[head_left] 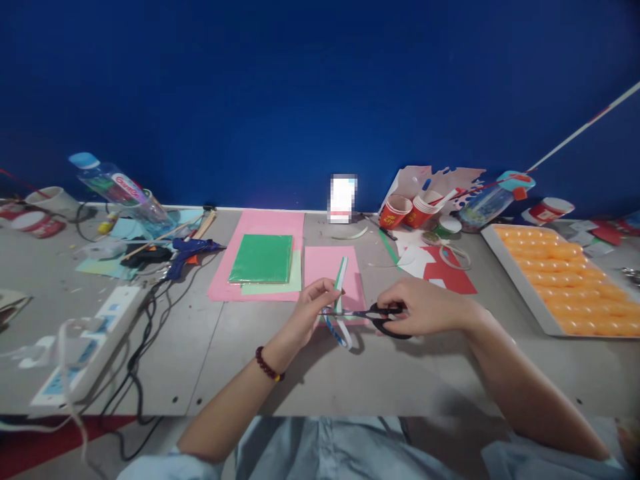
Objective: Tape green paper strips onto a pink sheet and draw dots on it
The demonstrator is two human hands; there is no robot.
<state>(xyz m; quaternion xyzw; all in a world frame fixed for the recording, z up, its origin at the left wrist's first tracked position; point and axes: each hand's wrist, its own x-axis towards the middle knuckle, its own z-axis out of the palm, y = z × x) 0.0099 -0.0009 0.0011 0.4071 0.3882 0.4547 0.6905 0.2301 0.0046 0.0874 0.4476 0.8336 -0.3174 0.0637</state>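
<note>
Partly the right hand hides the scissors crossing the paper strip.

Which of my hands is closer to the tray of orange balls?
Right. The right hand, gripping scissors, is left of the tray; the left hand, pinching a paper strip, is farther left.

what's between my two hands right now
In the head view, the scissors, gripped by the right hand, reach across to a paper strip pinched in the left hand, over a pink sheet.
</note>
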